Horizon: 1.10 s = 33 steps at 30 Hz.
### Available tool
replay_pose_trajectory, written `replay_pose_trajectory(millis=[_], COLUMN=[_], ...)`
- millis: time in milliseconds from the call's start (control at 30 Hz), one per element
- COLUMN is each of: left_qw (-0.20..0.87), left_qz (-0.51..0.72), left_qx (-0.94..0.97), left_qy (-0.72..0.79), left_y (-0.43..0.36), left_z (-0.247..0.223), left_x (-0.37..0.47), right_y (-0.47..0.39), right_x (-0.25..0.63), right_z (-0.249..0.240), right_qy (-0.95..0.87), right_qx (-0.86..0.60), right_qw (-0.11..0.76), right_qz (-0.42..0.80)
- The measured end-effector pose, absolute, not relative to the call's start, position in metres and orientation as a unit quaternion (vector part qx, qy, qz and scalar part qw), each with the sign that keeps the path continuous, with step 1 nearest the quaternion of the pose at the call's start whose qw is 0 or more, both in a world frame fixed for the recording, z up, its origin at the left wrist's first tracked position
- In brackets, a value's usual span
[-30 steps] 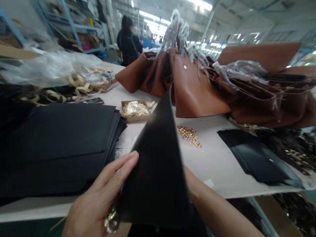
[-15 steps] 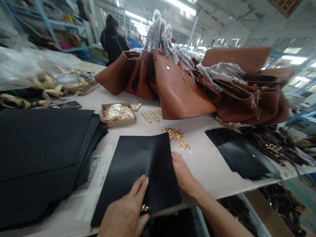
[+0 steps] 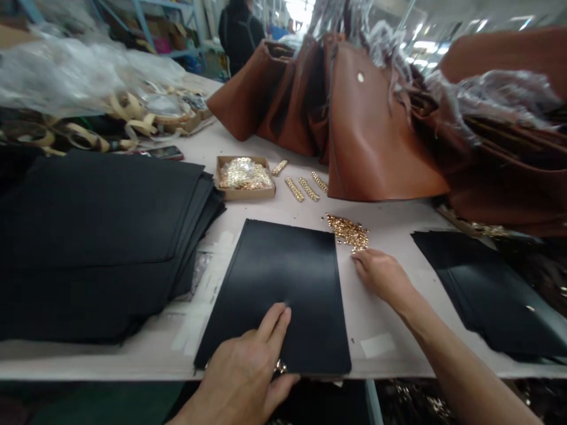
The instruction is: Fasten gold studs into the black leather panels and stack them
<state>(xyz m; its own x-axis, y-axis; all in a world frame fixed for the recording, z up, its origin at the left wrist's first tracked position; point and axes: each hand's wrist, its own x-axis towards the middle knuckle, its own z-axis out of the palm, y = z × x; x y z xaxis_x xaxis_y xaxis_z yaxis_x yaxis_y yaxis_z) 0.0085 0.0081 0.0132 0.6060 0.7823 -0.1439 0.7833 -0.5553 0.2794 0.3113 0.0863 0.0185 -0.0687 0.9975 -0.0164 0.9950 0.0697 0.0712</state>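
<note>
A black leather sheet [image 3: 305,271] lies flat near the table's front edge. My left hand [image 3: 252,366] rests on its lower part, index and middle fingers pressed on the leather, with small gold pieces held under the palm near the thumb. To the right of the sheet, my right hand [image 3: 381,274] has its fingertips pinched at the near edge of a pile of small gold studs [image 3: 349,232]; whether a stud is between them is hidden. Behind the sheet, gold pieces fill a cardboard box [image 3: 246,193], with several gold strips [image 3: 308,189] beside it.
Stacked black sheets [image 3: 101,212] cover the left of the table. More black sheets [image 3: 491,283] lie at the right. Brown leather bags [image 3: 376,136] stand behind, partly wrapped in plastic. A phone [image 3: 166,153] lies at the back left. A person [image 3: 241,32] stands beyond.
My right hand has moved from the sheet's right edge to the stud pile. The sheet's raised right side now lies flat. The view has tilted down and shifted left.
</note>
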Motion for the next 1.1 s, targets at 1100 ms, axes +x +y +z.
replay_pose_trajectory(millis=[1100], left_qw=[0.106], left_qz=[0.119], left_qx=[0.904], left_qy=[0.396], left_y=[-0.004], left_z=[-0.001], left_x=[-0.002], right_y=[0.057], right_x=[0.184], right_z=[0.032], right_qy=[0.735], right_qx=[0.587], right_qw=[-0.051], right_qz=[-0.335])
